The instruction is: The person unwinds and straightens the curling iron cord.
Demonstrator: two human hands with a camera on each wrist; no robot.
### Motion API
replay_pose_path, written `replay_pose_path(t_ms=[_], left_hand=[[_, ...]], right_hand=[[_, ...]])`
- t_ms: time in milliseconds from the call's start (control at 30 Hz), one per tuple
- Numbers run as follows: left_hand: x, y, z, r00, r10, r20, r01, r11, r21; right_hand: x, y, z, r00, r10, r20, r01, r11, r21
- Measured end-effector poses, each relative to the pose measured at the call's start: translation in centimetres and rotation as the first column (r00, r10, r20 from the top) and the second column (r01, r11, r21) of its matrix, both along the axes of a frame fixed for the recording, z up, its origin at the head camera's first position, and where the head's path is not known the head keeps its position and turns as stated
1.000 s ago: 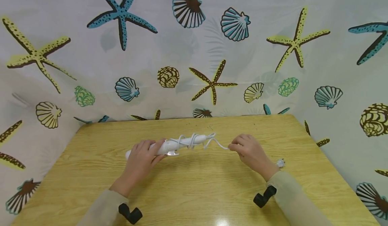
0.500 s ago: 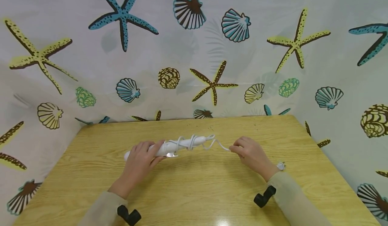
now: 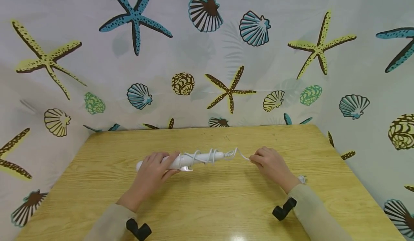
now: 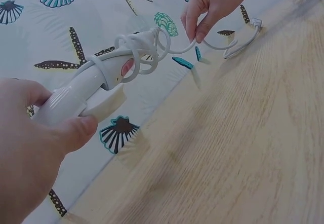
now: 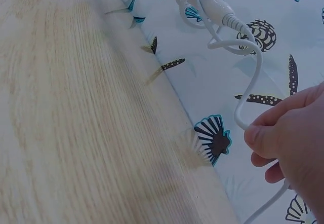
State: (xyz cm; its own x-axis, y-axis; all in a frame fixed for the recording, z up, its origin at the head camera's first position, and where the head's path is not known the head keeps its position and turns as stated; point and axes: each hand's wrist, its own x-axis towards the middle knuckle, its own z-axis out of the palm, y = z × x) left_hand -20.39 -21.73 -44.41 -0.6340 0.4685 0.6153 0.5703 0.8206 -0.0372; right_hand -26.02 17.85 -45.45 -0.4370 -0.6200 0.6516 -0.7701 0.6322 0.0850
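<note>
My left hand (image 3: 152,174) grips a white curling iron (image 3: 202,157) by its left part and holds it above the table, tilted slightly up to the right. In the left wrist view my thumb lies beside the iron's clamp lever (image 4: 105,102). Loose loops of white cord (image 5: 251,84) wind round the handle end. Between thumb and fingertips my right hand (image 3: 271,167) pinches the cord a short way from the iron. The rest of the cord trails past that hand to a white plug (image 3: 302,179) lying on the table, partly hidden by the right wrist.
The wooden table (image 3: 207,205) spreads under both hands. A pale cloth (image 3: 194,54) printed with starfish and shells hangs behind it and along both sides. Black mounts (image 3: 139,229) sit on both wrists.
The curling iron has shifted slightly right and tilts less. The stretch of cord between it and my right hand has changed its bend. Both hands keep their holds.
</note>
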Motion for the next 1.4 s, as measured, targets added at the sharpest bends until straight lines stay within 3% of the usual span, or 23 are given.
replay_pose_path(t_ms=[667,1167,1400], left_hand=[[0.0,-0.3,-0.9,0.996,-0.089,-0.003,0.088,0.996,-0.013],[0.0,-0.4,-0.8,0.991,-0.134,0.0,0.133,0.99,-0.052],[-0.1,-0.4,-0.9,0.991,-0.131,-0.009,0.131,0.99,-0.053]], right_hand=[[0.0,0.3,0.7,0.995,-0.1,-0.025,0.099,0.995,-0.015],[-0.3,0.7,1.1,0.989,-0.114,-0.094,0.106,0.991,-0.083],[0.1,0.7,1.5,0.992,-0.067,-0.103,0.05,0.986,-0.159]])
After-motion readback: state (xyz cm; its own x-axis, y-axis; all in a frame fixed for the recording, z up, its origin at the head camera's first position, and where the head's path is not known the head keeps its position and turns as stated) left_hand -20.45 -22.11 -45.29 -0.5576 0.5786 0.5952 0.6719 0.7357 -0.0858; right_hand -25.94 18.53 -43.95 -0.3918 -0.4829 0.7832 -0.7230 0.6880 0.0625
